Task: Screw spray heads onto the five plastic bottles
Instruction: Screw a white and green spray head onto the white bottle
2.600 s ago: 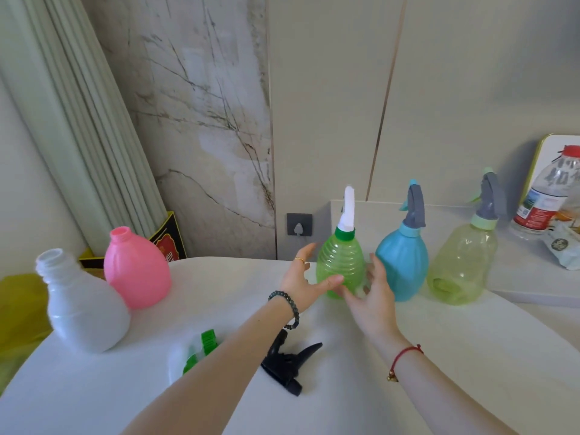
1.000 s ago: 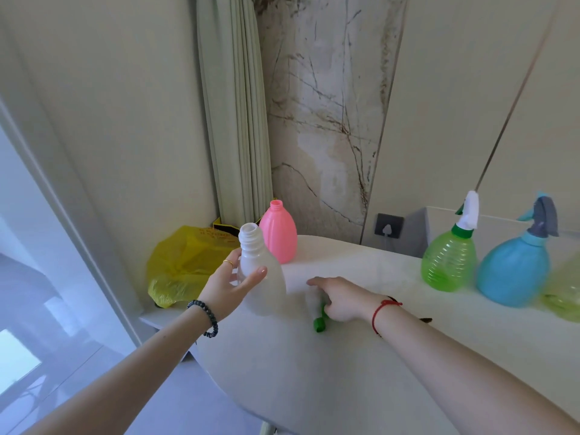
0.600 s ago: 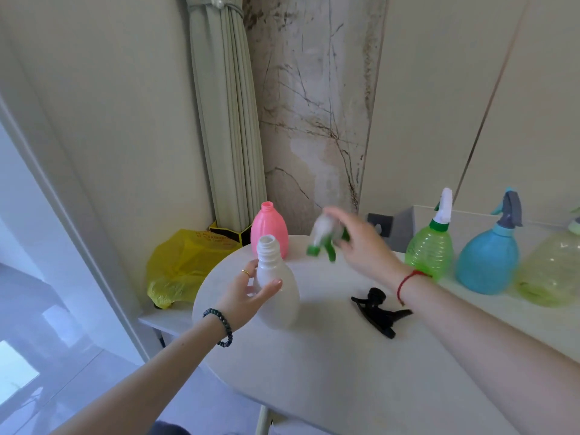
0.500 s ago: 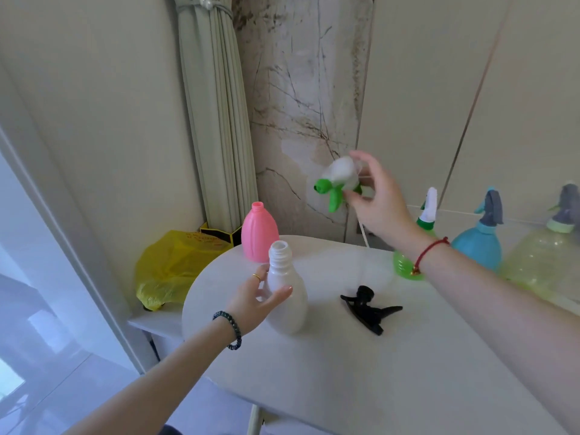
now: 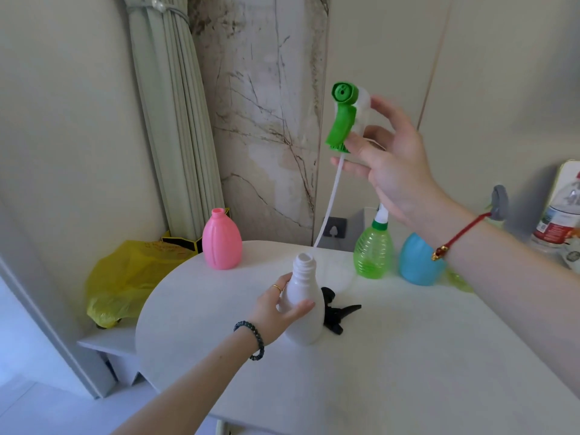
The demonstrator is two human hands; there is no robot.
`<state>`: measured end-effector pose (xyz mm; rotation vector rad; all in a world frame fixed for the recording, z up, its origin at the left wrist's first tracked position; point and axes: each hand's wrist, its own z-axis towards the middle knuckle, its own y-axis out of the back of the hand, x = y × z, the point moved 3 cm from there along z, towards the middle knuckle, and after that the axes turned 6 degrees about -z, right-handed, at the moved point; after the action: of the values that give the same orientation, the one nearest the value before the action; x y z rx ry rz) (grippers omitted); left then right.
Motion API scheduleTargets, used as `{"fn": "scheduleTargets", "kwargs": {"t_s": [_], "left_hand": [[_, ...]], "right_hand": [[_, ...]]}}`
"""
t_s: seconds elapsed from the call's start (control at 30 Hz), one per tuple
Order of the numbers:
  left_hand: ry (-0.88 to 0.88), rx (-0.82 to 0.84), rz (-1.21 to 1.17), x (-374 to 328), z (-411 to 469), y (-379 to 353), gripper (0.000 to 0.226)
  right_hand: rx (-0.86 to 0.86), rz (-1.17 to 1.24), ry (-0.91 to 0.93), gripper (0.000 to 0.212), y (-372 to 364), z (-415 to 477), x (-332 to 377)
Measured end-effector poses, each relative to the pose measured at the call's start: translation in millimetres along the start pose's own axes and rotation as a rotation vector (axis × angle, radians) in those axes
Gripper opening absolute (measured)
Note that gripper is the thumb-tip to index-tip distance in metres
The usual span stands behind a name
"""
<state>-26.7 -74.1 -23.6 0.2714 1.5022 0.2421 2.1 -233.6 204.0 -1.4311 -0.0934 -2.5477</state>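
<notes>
The left hand point(image 5: 276, 309) curls round the white bottle point(image 5: 303, 312) at frame centre, bracing it roughly upright on the worktop point(image 5: 408, 356) with the open neck facing up. The right hand point(image 5: 392, 171), upper centre, pinches the green head point(image 5: 342, 120) high, probably so its long tube point(image 5: 328, 211) can drop into the neck; the tip hangs near the rim. Above the neck the way is open. A black head point(image 5: 337, 312) lies just behind the bottle, the pink bottle point(image 5: 221, 240) is well apart at left, and the worktop's curved edge is near the left wrist.

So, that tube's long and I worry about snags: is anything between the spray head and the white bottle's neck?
Nothing visible. The tube hangs free from the spray head, its tip right by the white bottle's open neck.
</notes>
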Motion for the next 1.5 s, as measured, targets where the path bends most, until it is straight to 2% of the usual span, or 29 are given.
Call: {"fn": "scheduleTargets", "kwargs": {"t_s": [0.1,0.23,0.43,0.57,0.93,1.07,1.2,1.27,1.4,1.43,1.5], "left_hand": [[0.026,0.005,-0.002,1.2,0.8,-0.5,0.061],[0.035,0.0,0.008,-0.2,-1.2,-0.6,0.052],[0.047,-0.02,0.011,5.3,1.2,-0.9,0.065],[0.054,-0.026,0.004,8.9,2.8,-2.0,0.069],[0.032,-0.028,-0.005,5.9,1.3,-2.4,0.066],[0.026,-0.017,-0.023,3.4,0.8,-3.5,0.061],[0.014,0.03,-0.033,3.1,-0.1,-2.3,0.064],[-0.037,-0.025,-0.089,-6.9,-1.2,4.9,0.065],[-0.281,-0.326,-0.272,-62.2,4.6,43.3,0.053],[-0.341,-0.33,-0.256,-79.7,7.8,51.8,0.05],[-0.421,-0.224,-0.147,-108.8,15.2,60.3,0.039]], "right_hand": [[0.002,-0.038,-0.024,0.048,-5.5,-3.4,-18.0],[0.037,-0.104,-0.048,0.052,-15.8,-16.3,-51.6],[0.174,-0.177,-0.265,0.059,-19.0,-42.9,-111.7],[0.206,-0.206,-0.308,0.057,-19.0,-56.0,-127.9],[0.013,-0.248,-0.181,0.054,-20.9,-74.5,-138.4],[-0.034,-0.173,-0.214,0.06,-24.0,-80.7,-144.8],[-0.056,-0.23,-0.227,0.061,-26.1,-78.5,-144.5],[-0.038,-0.254,-0.224,0.053,-26.5,-77.4,-143.8],[-0.033,-0.261,-0.262,0.043,-26.8,-75.6,-147.5],[-0.035,-0.266,-0.277,0.044,-27.3,-75.8,-147.8],[-0.036,-0.259,-0.288,0.042,-27.7,-75.1,-147.3]]}}
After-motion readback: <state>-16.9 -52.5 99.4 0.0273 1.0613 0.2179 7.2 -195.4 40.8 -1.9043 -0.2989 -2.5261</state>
